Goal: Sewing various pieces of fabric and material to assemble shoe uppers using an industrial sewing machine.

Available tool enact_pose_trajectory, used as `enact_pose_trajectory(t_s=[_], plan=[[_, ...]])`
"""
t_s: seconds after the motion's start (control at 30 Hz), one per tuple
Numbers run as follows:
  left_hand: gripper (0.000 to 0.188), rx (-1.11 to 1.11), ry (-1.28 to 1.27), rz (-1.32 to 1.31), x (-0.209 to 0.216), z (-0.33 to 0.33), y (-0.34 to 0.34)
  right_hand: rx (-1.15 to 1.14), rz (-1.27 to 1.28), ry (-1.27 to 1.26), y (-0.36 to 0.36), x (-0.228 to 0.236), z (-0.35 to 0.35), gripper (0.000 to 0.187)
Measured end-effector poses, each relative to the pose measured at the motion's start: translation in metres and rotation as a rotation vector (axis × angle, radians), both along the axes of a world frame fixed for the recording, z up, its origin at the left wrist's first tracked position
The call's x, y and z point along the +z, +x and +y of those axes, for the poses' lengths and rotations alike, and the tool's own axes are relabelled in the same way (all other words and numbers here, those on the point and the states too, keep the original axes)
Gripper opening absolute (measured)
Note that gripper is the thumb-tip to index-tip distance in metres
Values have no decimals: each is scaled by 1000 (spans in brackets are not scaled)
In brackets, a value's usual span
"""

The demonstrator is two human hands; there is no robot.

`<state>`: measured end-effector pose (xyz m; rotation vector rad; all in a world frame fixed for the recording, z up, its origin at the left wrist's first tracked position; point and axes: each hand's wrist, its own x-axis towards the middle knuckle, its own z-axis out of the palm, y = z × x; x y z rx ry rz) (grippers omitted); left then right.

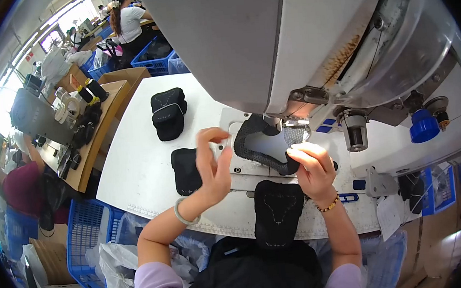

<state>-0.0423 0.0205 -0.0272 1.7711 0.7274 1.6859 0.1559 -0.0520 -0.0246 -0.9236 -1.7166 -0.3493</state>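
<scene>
Under the needle area of the sewing machine (266, 47) lies a black curved fabric piece (248, 145), shaped like a shoe upper, with a grey mesh part (297, 134) at its right. My right hand (316, 174) pinches the near right end of this piece between thumb and fingers. To the left of it, my left hand (213, 164) is raised with thumb and fingers apart, holding nothing. A black padded piece with stitched lines (278, 212) lies at the table's near edge, between my forearms. Another black piece (186, 171) is partly behind my left hand.
A banded bundle of black pieces (168, 114) sits at the far left of the white table (127, 153). Blue crates (86, 244) and plastic bags stand below its left edge. At right are a blue knob (424, 126) and a small blue tool (348, 197). Other people work at left.
</scene>
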Motion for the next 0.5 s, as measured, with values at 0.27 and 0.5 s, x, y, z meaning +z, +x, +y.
enact_pose_trajectory(t_s=[0.27,0.5], plan=[[34,122,928,647,19,4,13,-36,-86,6,7,4,3,31],[32,-36,968,633,43,3,17,-49,-181,62,24,8,9,23]])
